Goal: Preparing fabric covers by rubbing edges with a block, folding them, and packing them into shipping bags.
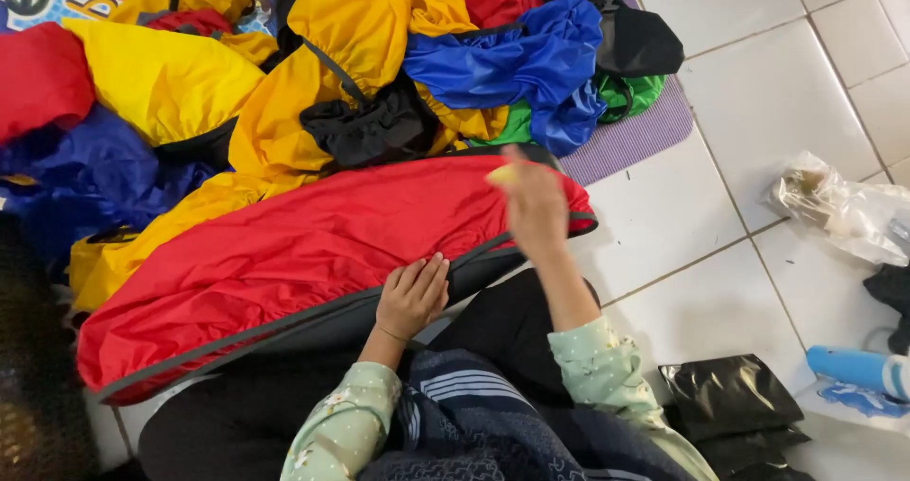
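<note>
Red cover [313, 244], a big nylon piece with a dark grey elastic hem, lies stretched across the person's lap and out onto the white tiled floor [749, 111]. Its long axis runs on a slant, from the lower left near the person's knee up to the right, where its tip ends just short of the purple mat's [635, 140] edge. Both hands are on it, so this is close work with no reaching needed.

Left hand [412, 296] lies flat on the near hem, fingers together and pointing up and away, palm pressing the fabric down right beside the grey band. It grips nothing; it simply pins the cloth. Right hand [533, 206] is further out, toward the far right end of the cover, forearm extended straight from the pale green floral sleeve [607, 372]. It is blurred, the fingers look loosely bunched, and a small pale yellow thing [502, 173] shows at the fingertips; whether the fingers pinch it or only touch it, I cannot tell.

So the right hand is the one nearer the cover's far tip, the left nearer its middle along the hem.

Behind the cover, a heap of similar pieces [284, 83] in yellow, blue, red, green and black covers the mat. On the floor to the right sit a crumpled clear plastic bag [844, 206], a folded black plastic bag [730, 396] and a light blue bottle [858, 367] lying on its side.
</note>
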